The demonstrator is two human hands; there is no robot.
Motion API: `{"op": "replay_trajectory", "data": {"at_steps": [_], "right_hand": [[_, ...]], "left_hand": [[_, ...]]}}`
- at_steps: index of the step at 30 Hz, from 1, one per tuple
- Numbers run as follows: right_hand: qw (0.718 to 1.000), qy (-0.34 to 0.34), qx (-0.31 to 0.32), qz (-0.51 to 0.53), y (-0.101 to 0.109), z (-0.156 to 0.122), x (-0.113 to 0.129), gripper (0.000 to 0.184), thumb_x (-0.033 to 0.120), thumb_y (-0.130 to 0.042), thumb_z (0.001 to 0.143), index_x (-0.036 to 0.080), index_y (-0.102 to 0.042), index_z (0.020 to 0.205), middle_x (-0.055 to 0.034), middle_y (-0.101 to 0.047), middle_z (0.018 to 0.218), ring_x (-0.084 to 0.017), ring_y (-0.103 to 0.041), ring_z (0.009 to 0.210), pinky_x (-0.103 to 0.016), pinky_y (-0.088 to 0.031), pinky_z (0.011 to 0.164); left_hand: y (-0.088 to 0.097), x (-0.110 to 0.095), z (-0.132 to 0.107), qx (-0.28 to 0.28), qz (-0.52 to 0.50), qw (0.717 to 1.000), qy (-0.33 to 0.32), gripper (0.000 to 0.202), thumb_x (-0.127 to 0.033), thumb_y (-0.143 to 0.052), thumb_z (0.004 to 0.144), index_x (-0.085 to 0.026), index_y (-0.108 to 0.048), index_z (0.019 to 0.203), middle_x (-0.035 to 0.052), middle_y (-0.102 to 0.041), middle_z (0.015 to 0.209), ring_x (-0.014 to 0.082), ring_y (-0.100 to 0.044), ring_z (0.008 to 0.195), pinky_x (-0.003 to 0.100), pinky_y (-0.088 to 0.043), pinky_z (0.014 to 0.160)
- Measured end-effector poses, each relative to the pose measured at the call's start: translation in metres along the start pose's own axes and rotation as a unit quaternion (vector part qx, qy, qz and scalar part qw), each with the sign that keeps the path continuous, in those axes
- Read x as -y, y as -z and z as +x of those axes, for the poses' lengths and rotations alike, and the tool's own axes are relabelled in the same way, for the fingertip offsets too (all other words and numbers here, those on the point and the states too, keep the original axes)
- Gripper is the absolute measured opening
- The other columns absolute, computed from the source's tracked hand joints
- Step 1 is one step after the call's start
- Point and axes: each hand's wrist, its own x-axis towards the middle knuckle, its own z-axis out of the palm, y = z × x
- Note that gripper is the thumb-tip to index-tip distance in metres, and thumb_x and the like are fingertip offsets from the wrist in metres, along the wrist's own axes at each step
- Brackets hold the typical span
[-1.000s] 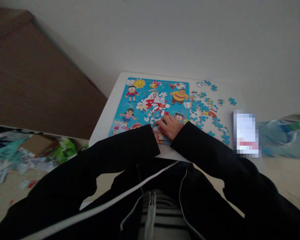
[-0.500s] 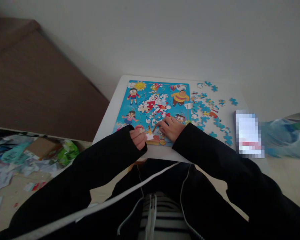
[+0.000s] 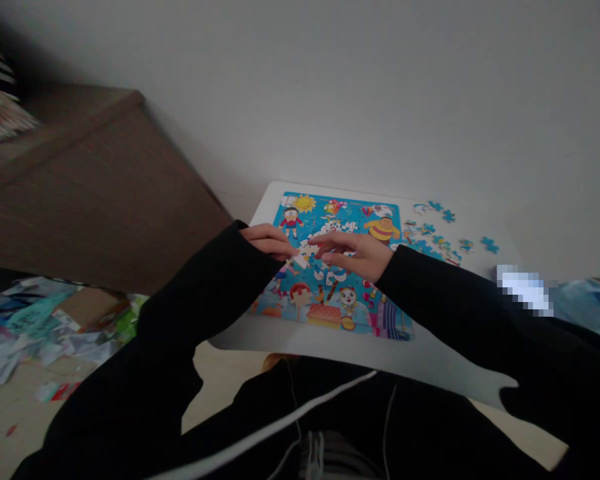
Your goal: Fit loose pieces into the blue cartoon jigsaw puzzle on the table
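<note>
- Reaching over the jigsaw puzzle (image 3: pixel 333 293) on the white table (image 3: pixel 260 340), left hand (image 3: pixel 267 240) and right hand (image 3: pixel 355 253) meet mid-board, fingers extended; any pinched piece cannot be made out.
- Most of the picture looks assembled; white gaps remain centrally.
- Loose pieces (image 3: pixel 437 230) lie beside the board, unplaced.

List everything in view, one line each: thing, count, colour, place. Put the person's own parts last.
jigsaw puzzle: one, mostly blue cartoon picture, partly filled, middle of the table.
loose puzzle pieces: many, mostly blue, scattered right of the puzzle.
table: one, white, against the wall.
cabinet: one, brown, left of the table.
paper litter: a heap, mixed colours, floor at left.
plastic bag: one, bluish, far right.
left hand: one, black sleeve, over the puzzle's left part.
right hand: one, black sleeve, over the puzzle's middle.
</note>
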Motion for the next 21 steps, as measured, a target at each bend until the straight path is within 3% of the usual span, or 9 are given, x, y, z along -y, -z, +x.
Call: {"op": "replay_trajectory", "data": {"at_steps": [4,8,11,12,14,18,21], "right_hand": [[0.995,0.017,0.008,0.102,0.008,0.066,-0.003,0.040,0.022,-0.066,0.074,0.016,-0.061,0.113,-0.0043,-0.070,0.089,-0.012,-0.064,0.075,-0.027,-0.052,0.069],[0.990,-0.047,-0.035,0.127,0.014,0.119,-0.022,0.032,0.025,-0.069,0.071,0.013,-0.067,0.101,-0.0027,-0.070,0.076,-0.010,-0.060,0.060,-0.021,-0.049,0.055],[0.989,-0.096,-0.100,0.056,0.017,0.150,-0.046,0.026,0.028,-0.065,0.076,0.013,-0.070,0.096,-0.0041,-0.071,0.078,-0.009,-0.059,0.058,-0.021,-0.047,0.054],[0.986,-0.112,-0.124,0.006,0.017,0.158,-0.056,0.024,0.027,-0.063,0.078,0.012,-0.070,0.095,-0.0043,-0.071,0.078,-0.010,-0.060,0.059,-0.021,-0.047,0.056],[0.974,-0.137,-0.148,-0.101,0.016,0.169,-0.075,0.020,0.025,-0.062,0.079,0.013,-0.072,0.091,-0.0046,-0.072,0.077,-0.012,-0.063,0.066,-0.023,-0.048,0.062],[0.960,-0.139,-0.158,-0.184,0.010,0.173,-0.099,0.019,0.025,-0.058,0.082,0.016,-0.074,0.086,-0.0063,-0.072,0.082,-0.018,-0.064,0.079,-0.028,-0.047,0.073],[0.949,-0.123,-0.167,-0.236,0.004,0.170,-0.103,0.024,0.030,-0.054,0.086,0.018,-0.074,0.092,-0.0081,-0.071,0.090,-0.019,-0.063,0.084,-0.029,-0.046,0.076]], "left_hand": [[-0.002,0.051,0.021,-0.030,-0.024,0.999,0.011,0.009,-0.023,-0.060,0.084,-0.020,-0.068,0.082,0.0021,-0.055,0.083,0.0080,-0.055,0.071,0.019,-0.047,0.068],[-0.002,0.105,0.032,-0.065,-0.038,0.996,0.046,0.007,-0.023,-0.062,0.081,-0.020,-0.068,0.084,0.0032,-0.057,0.094,0.0094,-0.058,0.084,0.022,-0.050,0.078],[-0.017,0.135,0.028,-0.105,-0.003,0.984,0.145,0.014,-0.026,-0.057,0.084,-0.019,-0.067,0.092,0.0054,-0.060,0.101,0.0112,-0.058,0.093,0.024,-0.051,0.082],[-0.026,0.143,0.023,-0.119,0.032,0.972,0.200,0.018,-0.027,-0.054,0.086,-0.019,-0.066,0.095,0.0055,-0.060,0.100,0.0112,-0.058,0.093,0.023,-0.051,0.080],[-0.045,0.155,0.013,-0.122,0.062,0.963,0.232,0.023,-0.027,-0.051,0.087,-0.017,-0.065,0.102,0.0074,-0.061,0.099,0.0117,-0.059,0.091,0.024,-0.051,0.079],[-0.081,0.174,-0.007,-0.107,0.097,0.967,0.211,0.024,-0.028,-0.056,0.083,-0.014,-0.068,0.098,0.0088,-0.065,0.096,0.0153,-0.061,0.090,0.028,-0.049,0.086],[-0.097,0.186,-0.013,-0.101,0.113,0.968,0.200,0.022,-0.026,-0.057,0.081,-0.015,-0.070,0.095,0.0084,-0.067,0.096,0.0182,-0.063,0.091,0.030,-0.051,0.084]]}}
